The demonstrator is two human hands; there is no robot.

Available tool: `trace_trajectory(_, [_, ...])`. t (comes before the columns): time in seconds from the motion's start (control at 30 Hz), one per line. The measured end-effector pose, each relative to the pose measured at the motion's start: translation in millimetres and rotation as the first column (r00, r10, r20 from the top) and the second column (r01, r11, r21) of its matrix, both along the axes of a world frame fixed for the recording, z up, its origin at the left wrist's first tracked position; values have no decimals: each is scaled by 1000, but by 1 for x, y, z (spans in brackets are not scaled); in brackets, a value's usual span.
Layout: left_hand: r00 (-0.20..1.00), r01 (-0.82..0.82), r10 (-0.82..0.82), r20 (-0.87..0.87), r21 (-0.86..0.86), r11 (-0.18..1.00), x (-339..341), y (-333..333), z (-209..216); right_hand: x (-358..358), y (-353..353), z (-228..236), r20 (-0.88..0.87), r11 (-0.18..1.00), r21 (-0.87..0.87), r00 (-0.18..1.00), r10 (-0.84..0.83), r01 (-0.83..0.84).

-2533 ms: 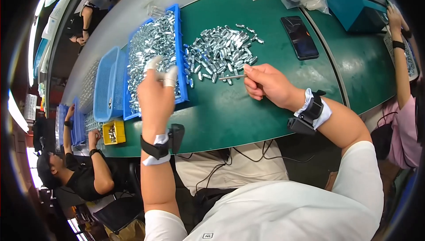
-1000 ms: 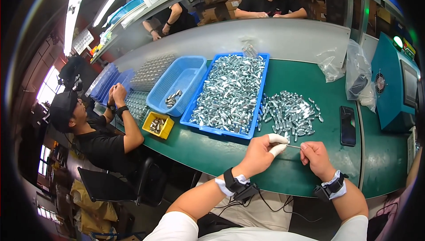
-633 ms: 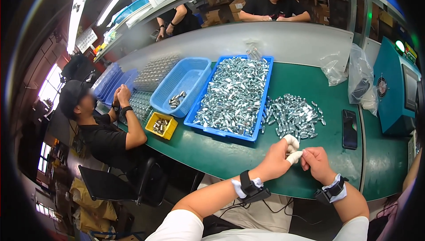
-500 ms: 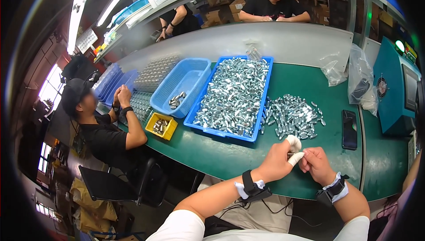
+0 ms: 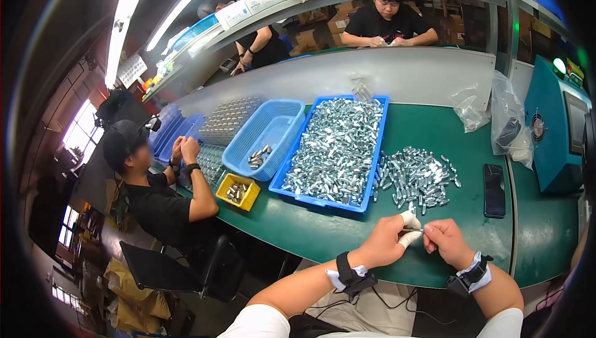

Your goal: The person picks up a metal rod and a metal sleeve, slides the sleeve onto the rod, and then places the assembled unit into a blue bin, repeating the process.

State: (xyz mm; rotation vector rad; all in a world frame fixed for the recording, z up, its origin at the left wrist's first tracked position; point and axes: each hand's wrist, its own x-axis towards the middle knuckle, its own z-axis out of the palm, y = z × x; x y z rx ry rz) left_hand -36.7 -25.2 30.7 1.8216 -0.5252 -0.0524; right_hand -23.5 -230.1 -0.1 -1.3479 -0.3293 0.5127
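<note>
My left hand (image 5: 386, 237), with white finger cots on thumb and forefinger, pinches a small, thin metal part (image 5: 412, 230). The part's right end points at the fingertips of my right hand (image 5: 449, 242). That hand is bare and closed in a pinch, and what sits inside it is too small to make out. Both hands are held low over the near edge of the green table. Just beyond them lies a loose heap of small silvery metal parts (image 5: 417, 175). A blue tray (image 5: 383, 145) full of similar parts stands left of the heap.
Left of the tray are a light-blue basket (image 5: 277, 117) and a yellow box (image 5: 251, 196), both holding metal cylinders. A phone (image 5: 494, 190) lies at right, near a teal machine (image 5: 549, 127) and plastic bags (image 5: 506, 114). One co-worker (image 5: 155, 180) sits at left; others are beyond the partition (image 5: 422, 77).
The whole view has shifted, so the scene sits lower in the picture. My left thumb and forefinger have drawn closer together around the metal part. Both hands stay near each other.
</note>
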Motion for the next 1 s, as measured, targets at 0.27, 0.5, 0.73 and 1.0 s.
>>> trace_trajectory(0.27, [991, -69, 64, -117, -37, 997, -3, 19, 0, -10, 6, 6, 234, 980, -194, 972, -7, 53])
trace_trajectory(0.5, [827, -560, 549, -124, -81, 825, 28, 95, 24, -3, 2, 9, 238, 982, -164, 970, -52, 93])
trace_trajectory(0.73, [777, -629, 588, 225, 245, 738, 73, 145, 13, 5, -1, 3, 143, 997, -45, 988, -63, 70])
trace_trajectory(1.0, [775, -498, -234, 587, 795, 347, 78, 120, 28, 5, -1, 2, 127, 995, -85, 991, -39, 50])
